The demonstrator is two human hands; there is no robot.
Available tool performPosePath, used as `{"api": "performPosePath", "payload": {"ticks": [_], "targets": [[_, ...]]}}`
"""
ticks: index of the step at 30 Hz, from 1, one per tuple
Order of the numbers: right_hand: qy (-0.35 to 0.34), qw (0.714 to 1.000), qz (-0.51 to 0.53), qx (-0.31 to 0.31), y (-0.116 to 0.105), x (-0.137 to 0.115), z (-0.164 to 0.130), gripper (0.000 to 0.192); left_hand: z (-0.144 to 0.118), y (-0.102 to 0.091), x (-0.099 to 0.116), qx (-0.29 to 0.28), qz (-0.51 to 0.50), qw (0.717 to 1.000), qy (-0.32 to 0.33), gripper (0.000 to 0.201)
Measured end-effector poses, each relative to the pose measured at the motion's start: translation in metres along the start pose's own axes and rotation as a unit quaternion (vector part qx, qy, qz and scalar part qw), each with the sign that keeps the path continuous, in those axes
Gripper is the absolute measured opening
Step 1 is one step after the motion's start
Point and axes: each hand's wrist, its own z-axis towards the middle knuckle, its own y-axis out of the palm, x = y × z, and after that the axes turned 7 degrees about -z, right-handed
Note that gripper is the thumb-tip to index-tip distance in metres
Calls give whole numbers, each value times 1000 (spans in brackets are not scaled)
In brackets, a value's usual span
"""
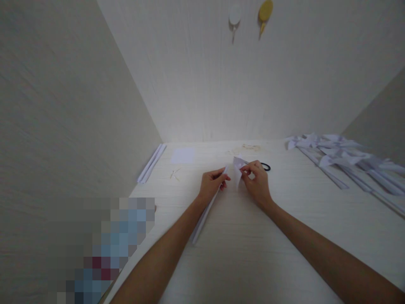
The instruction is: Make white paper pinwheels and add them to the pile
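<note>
My left hand [211, 184] is closed around the upper end of a rolled white paper stick [202, 223], which slants down along my forearm. Between the thumb and fingers of my right hand [257, 182] is a folded white paper piece [238, 176], its loose points hanging toward the left hand. A small gap separates the paper piece from the stick's top. Just behind the right hand lie scissors, whose black handle loop [266, 167] shows; the rest is mostly hidden.
Rolled paper sticks [152, 164] lie at the table's left edge, near a white paper square [183, 155] and a few thin small sticks [174, 174]. Several paper pinwheels [341, 158] are piled at the right. Small tan bits [251, 147] lie by the back wall, which bears two hooks [265, 12].
</note>
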Motion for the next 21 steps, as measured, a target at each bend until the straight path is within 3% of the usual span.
{"api": "performPosePath", "payload": {"ticks": [21], "targets": [[-3,1000,-15,-7,2,-2,0,13,-7,8,8,26,16,1000,-6,30]]}}
